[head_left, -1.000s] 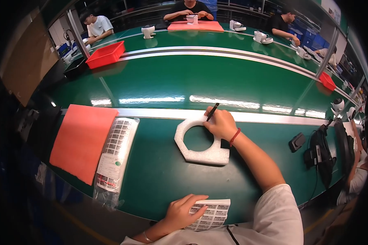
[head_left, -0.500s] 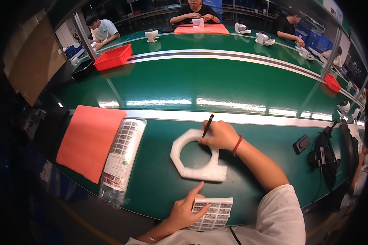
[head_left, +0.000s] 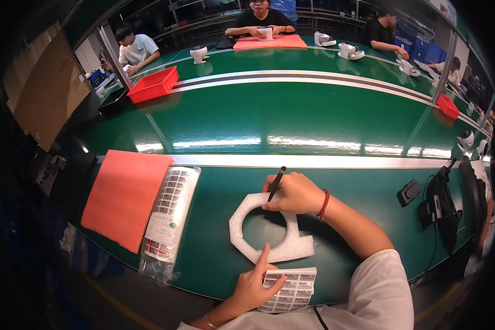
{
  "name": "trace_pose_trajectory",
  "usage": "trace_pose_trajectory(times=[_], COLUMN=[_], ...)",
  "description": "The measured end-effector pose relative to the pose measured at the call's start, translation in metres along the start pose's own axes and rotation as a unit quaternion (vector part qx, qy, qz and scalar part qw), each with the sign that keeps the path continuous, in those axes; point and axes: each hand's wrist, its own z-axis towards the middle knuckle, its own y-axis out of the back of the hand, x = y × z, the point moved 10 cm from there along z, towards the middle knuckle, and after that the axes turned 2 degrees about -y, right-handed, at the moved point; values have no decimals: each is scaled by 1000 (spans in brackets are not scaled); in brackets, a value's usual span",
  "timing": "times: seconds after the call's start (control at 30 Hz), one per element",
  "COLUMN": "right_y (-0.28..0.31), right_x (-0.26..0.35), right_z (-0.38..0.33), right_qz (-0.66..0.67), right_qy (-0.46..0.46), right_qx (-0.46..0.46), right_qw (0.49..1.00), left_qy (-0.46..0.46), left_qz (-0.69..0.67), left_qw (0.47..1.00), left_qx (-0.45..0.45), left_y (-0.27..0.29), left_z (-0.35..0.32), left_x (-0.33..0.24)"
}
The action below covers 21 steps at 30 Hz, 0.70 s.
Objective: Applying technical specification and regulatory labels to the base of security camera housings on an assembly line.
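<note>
head view: your left hand (head_left: 250, 289) grasps a stack of printed label sheets (head_left: 294, 291) at the near edge of the green worktop (head_left: 209, 242), thumb laid across the labels and index finger stretched up toward the white foam frame (head_left: 283, 251). whether that fingertip touches the foam, one cannot tell. the frame, a ring with a squared foot, lies between your two hands, a little beyond the labels. at its upper right, your right hand (head_left: 296, 193) is closed around a slim black tool (head_left: 277, 182), which tilts up and to the right; your thumb rests over the foam's upper band. a red cord (head_left: 324, 205) circles your right wrist.

to your left, a bagged label pack (head_left: 171, 214) lies just beside a coral sheet (head_left: 127, 198). well to your right, a small black device (head_left: 408, 192) sits near a black bundle with a cable (head_left: 441, 206).

beyond the pale metal strip (head_left: 220, 160) stands a red bin (head_left: 155, 85). at the far table, a person in black (head_left: 261, 23) has both hands at a white device (head_left: 265, 34).
</note>
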Motion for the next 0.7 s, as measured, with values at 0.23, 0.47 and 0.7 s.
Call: trace_pose_trajectory(times=[0.23, 0.47, 0.7], right_y=[17, 18, 11], right_x=[3, 12, 16], right_z=[-1, -7, -8], right_qz=[68, 0, -52], right_qy=[41, 53, 39], right_qx=[-68, -61, -51], right_qw=[995, 997, 997], left_qy=[6, 6, -4], left_qz=[8, 14, 17], left_qw=[1000, 1000, 1000], left_qx=[1, 3, 4], left_y=[0, 0, 0], left_z=[2, 2, 1], left_x=[-2, -1, -3])
